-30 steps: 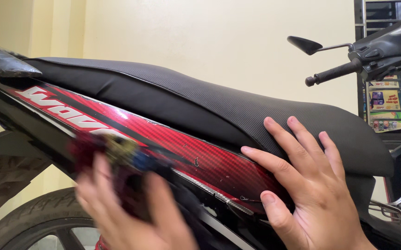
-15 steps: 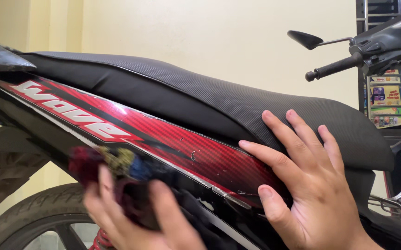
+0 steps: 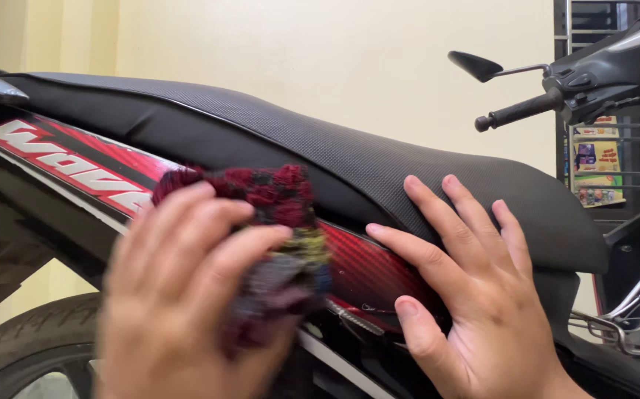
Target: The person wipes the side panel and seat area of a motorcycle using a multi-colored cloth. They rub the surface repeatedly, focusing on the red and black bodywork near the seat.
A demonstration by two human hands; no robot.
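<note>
A motorcycle stands side-on with a long black textured seat point(image 3: 349, 155) and a glossy red and black side panel point(image 3: 368, 270) below it. My left hand point(image 3: 187, 295) presses a dark red patterned cloth point(image 3: 275, 222) flat against the red panel under the seat; the hand is blurred by motion. My right hand point(image 3: 467, 288) rests with fingers spread on the seat's lower edge and the panel, to the right of the cloth, holding nothing.
A black handlebar grip point(image 3: 519, 111) and mirror point(image 3: 475, 65) stick out at the upper right. The rear tyre point(image 3: 24, 340) shows at the lower left. A metal rack point(image 3: 630, 310) sits at the lower right. A pale yellow wall is behind.
My left hand has moved the cloth up and to the right along the red panel, closer to my right hand. My right hand has stayed in place.
</note>
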